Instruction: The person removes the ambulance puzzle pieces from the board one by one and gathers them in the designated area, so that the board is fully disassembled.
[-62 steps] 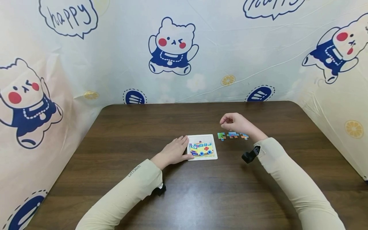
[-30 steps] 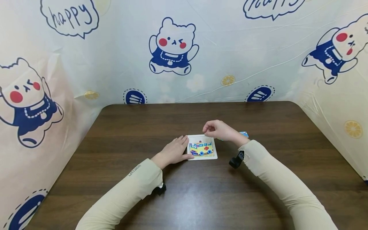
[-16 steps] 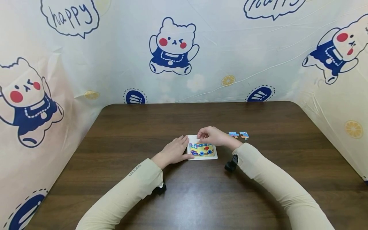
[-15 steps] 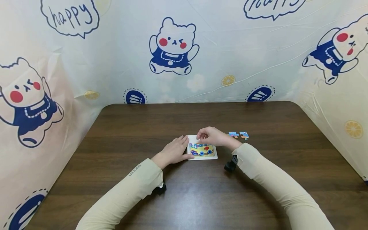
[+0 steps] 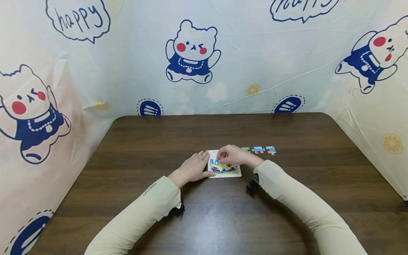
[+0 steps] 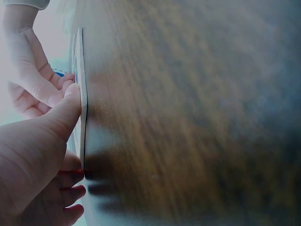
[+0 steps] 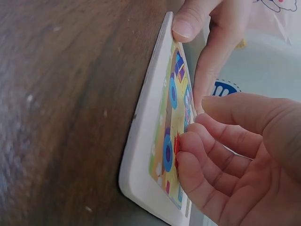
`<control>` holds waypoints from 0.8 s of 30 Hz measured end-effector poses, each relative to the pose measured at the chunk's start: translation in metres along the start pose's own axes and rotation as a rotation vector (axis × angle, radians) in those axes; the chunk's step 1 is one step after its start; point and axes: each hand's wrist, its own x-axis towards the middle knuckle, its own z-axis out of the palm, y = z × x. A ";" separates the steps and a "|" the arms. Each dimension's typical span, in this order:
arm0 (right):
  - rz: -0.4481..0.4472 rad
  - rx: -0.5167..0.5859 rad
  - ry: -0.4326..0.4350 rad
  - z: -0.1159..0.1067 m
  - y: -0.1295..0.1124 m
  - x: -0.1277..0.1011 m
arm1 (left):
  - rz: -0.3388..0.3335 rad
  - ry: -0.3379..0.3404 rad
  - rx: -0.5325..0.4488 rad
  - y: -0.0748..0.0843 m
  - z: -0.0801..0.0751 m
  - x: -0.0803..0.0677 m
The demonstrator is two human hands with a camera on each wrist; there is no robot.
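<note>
A white-framed puzzle board (image 5: 238, 174) with an ambulance picture lies flat on the dark wooden table (image 5: 204, 212). My left hand (image 5: 193, 166) lies flat against its left edge, fingers straight, and the thumb (image 7: 188, 21) presses the rim (image 7: 146, 122). My right hand (image 5: 231, 156) hovers low over the picture's upper part. Its fingers are curled, with the fingertips (image 7: 186, 141) touching the picture by a red mark. Whether they pinch a piece is hidden. In the left wrist view the board's edge (image 6: 83, 117) shows under my thumb, the right hand (image 6: 33, 80) beyond.
Three loose puzzle pieces lie in a row just right of the board: a green one (image 5: 245, 149), a blue-and-orange one (image 5: 259, 149) and another (image 5: 271, 150). Printed sheets with cartoon bears (image 5: 191, 49) wall in the table at the back and on both sides.
My right hand has moved left from above the loose pieces onto the board and come down to the picture. The left hand and the board have stayed still.
</note>
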 end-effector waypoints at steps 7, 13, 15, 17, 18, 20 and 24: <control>0.037 0.004 -0.009 0.001 0.000 0.002 | 0.000 -0.002 -0.001 0.000 0.000 0.000; 0.074 0.019 -0.012 0.002 -0.001 0.004 | -0.001 -0.001 -0.007 0.000 0.001 0.000; 0.078 0.021 -0.010 0.002 -0.002 0.004 | 0.000 0.002 -0.008 0.000 0.000 0.001; 0.084 0.025 -0.008 0.002 -0.002 0.004 | 0.000 0.003 -0.010 0.000 0.000 0.001; 0.084 0.024 -0.008 0.002 -0.002 0.004 | 0.000 0.003 -0.012 0.000 0.000 0.001; 0.081 0.026 -0.006 0.003 -0.002 0.005 | -0.002 0.001 -0.013 0.000 0.000 0.001; 0.078 0.033 -0.002 0.004 -0.001 0.006 | -0.005 -0.003 -0.016 0.000 0.000 0.000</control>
